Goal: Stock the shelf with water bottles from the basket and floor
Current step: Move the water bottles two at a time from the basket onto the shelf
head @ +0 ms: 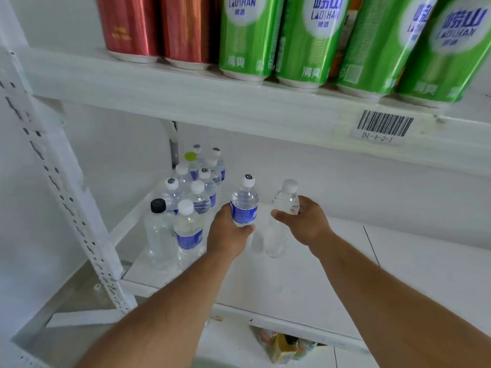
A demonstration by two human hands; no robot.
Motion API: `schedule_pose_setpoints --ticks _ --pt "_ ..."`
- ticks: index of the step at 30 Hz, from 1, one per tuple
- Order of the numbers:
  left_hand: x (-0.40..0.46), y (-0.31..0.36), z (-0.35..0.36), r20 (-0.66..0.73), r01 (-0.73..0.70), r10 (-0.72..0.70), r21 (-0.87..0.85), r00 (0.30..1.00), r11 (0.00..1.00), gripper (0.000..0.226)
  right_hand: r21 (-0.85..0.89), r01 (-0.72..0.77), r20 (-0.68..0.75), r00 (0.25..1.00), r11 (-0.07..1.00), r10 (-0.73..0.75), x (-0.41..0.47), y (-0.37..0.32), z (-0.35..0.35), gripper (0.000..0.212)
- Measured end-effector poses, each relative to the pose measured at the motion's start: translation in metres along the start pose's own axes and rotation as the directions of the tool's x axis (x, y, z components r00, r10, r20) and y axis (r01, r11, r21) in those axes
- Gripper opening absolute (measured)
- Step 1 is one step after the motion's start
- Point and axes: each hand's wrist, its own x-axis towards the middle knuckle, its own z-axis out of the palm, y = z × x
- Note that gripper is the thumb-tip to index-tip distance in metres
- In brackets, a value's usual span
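My left hand (228, 235) grips a water bottle with a blue label (244, 205) and a white cap, upright over the white shelf (292, 282). My right hand (305, 221) grips a clear unlabelled water bottle (284, 200) just to its right. Both bottles are held over the middle of the shelf board; whether their bases touch it I cannot tell. A cluster of several water bottles (191, 200) stands at the shelf's left end, one with a black cap (158, 205) and one with a green cap (190, 156).
The shelf above (186, 96) carries red cans (159, 25) and green cans (313, 38), with a barcode label (382, 126) on its front edge. A perforated white upright (66, 197) stands at the left. Colourful packets (284, 343) lie below the shelf.
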Motion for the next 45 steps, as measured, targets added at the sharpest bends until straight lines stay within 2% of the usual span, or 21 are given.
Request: schedule_pose_setpoints --ticks 6,12,17,19,28,35,39,45 --pt "0.062 -0.007 0.032 -0.115 0.041 -0.04 0.005 0.993 0.999 0.037 -0.018 0.006 0.039 0.999 1.0 -0.005 0.063 0.006 0.016 0.051" --pt "0.109 -0.02 0.051 -0.17 0.077 -0.081 -0.026 0.982 0.997 0.034 -0.072 0.042 0.048 0.998 0.996 -0.039 0.107 0.002 0.028 0.04" --pt "0.135 -0.027 0.058 -0.191 0.034 -0.035 -0.006 0.981 0.999 0.035 -0.078 0.085 0.056 0.995 0.993 -0.081 0.135 -0.003 0.04 0.03" --pt "0.142 -0.029 0.06 -0.199 0.033 -0.033 -0.006 0.979 0.999 0.035 -0.087 0.08 0.049 0.996 0.993 -0.075 0.143 -0.005 0.045 0.036" --pt "0.154 -0.045 0.067 -0.142 0.062 -0.06 0.011 0.988 0.998 0.032 -0.164 0.102 0.108 0.991 0.981 -0.085 0.159 0.006 0.059 0.04" --pt "0.164 -0.051 0.07 -0.138 0.007 -0.007 -0.002 0.99 1.0 0.038 -0.227 0.168 0.136 0.981 0.959 -0.14 0.174 0.005 0.063 0.037" --pt "0.169 -0.053 0.073 -0.122 -0.012 0.009 -0.02 0.993 1.0 0.047 -0.202 0.145 0.116 0.986 0.969 -0.124 0.181 0.009 0.062 0.045" --pt "0.173 -0.055 0.078 -0.113 -0.01 0.01 -0.001 0.994 1.0 0.054 -0.153 0.138 0.146 0.983 0.979 -0.116 0.18 0.013 0.059 0.037"
